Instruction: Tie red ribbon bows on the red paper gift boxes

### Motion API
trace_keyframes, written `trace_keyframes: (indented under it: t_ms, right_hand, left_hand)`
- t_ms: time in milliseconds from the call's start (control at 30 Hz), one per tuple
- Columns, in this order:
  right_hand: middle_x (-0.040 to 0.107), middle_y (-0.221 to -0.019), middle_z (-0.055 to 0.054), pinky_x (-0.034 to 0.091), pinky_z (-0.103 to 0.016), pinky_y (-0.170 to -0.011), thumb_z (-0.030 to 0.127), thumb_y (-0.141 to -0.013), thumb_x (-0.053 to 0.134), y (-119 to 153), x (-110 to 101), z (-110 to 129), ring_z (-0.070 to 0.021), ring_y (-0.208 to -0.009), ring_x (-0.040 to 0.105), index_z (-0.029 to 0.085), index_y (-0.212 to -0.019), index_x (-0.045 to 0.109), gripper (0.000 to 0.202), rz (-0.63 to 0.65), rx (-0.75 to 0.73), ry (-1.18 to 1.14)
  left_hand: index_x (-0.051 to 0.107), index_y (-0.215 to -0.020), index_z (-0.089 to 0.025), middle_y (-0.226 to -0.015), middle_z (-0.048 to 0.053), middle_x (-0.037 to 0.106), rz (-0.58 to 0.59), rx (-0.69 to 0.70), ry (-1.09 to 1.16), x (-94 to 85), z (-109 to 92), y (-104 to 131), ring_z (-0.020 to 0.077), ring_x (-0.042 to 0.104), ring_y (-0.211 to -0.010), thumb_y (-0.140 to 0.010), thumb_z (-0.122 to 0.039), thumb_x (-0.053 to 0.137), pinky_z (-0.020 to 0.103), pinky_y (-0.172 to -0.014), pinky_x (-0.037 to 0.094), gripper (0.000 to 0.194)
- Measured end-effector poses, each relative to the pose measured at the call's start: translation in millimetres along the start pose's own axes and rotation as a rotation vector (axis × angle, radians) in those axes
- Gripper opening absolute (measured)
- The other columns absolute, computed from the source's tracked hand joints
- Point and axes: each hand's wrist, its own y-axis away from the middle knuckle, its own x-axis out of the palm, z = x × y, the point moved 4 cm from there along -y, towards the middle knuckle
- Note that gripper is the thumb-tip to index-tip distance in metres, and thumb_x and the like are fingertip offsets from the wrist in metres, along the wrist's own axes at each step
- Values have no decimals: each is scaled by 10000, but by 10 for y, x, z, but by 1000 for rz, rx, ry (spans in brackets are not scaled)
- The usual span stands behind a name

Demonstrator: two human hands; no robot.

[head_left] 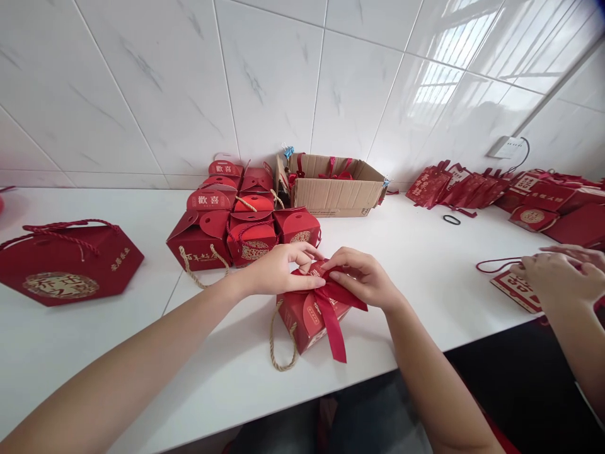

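Observation:
A red gift box point(300, 318) with gold print and a rope handle point(282, 366) sits on the table in front of me. Red ribbon point(334, 331) is gathered in a bow on its top, and one tail hangs down the near side. My left hand point(283, 268) comes in from the left, its fingers bent and closed on the ribbon at the top of the box. From the right, my right hand point(363, 277) pinches the ribbon's loop between thumb and fingers. The fingers partly cover the bow's centre.
Several red boxes point(203, 230) stand grouped behind, beside a cardboard box point(338, 195) holding red ribbons. A larger red box point(70, 265) is at left. At right are red bags point(430, 186), a black band point(451, 219), stacked boxes and a co-worker's hands point(560, 277) at another box point(515, 291).

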Motion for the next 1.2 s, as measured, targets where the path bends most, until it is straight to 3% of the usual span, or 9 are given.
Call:
trace_keyframes:
  t_ms: [167, 400, 533, 633, 767, 967, 1100, 1200]
  right_hand:
    - [632, -926, -65, 493, -295, -720, 206, -885, 555, 6, 14, -25, -157, -829, 607, 201, -985, 660, 145, -54, 122, -202]
    - [588, -745, -5, 449, -224, -531, 271, -836, 637, 6, 49, -89, -85, -589, 529, 185, -913, 627, 115, -120, 325, -527]
    - [572, -710, 5, 435, -220, -515, 293, -785, 695, -1, 42, -125, -76, -562, 497, 177, -854, 610, 159, -142, 359, -553]
    - [555, -680, 14, 426, -214, -509, 293, -771, 709, -8, 27, -138, -72, -554, 484, 173, -835, 610, 168, -139, 362, -556]
    - [555, -697, 12, 448, -228, -530, 293, -763, 715, -18, 3, -145, -74, -561, 499, 170, -824, 620, 167, -118, 356, -554]
    - [578, -752, -1, 453, -238, -575, 315, -771, 705, -21, -9, -208, -81, -602, 507, 178, -841, 630, 171, -193, 359, -492]
    - [593, -771, -4, 440, -228, -572, 321, -786, 689, -21, 22, -235, -85, -623, 519, 187, -868, 634, 166, -253, 360, -499]
    - [614, -845, -26, 471, -246, -637, 301, -816, 653, -13, 25, -215, -108, -710, 561, 195, -929, 641, 155, -205, 327, -506]
  left_hand:
    - [403, -531, -159, -1231, 44, 552, -6, -1, 5, 15, -28, 1, 225, 573, -1022, -736, -487, 642, 365, -899, 417, 454]
    - [491, -546, -170, -1251, 46, 558, 4, -29, -10, 45, -95, 37, 253, 574, -1077, -733, -476, 641, 355, -888, 420, 388]
    - [370, -516, -185, -1148, 51, 616, 17, -3, 0, 79, -121, 43, 266, 512, -1188, -731, -429, 646, 327, -885, 415, 427]
    - [297, -516, -200, -933, 48, 642, 47, -1, 7, 96, -124, 40, 269, 500, -1209, -747, -410, 627, 307, -834, 427, 454]
    - [246, -520, -214, -623, 14, 502, 72, 8, 1, 94, -132, 34, 283, 495, -1230, -764, -394, 610, 283, -774, 428, 474]
    - [311, -510, -203, -691, 18, 597, -51, -28, 42, 55, -51, -4, 269, 544, -1165, -748, -421, 636, 282, -781, 415, 458]
    - [301, -517, -191, -639, 5, 546, -78, -41, 131, 62, 6, -36, 218, 604, -924, -780, -478, 595, 261, -701, 397, 487]
    - [364, -552, -178, -590, -23, 436, -60, -70, 195, 84, 18, -45, 119, 469, -592, -840, -537, 487, 251, -552, 315, 476]
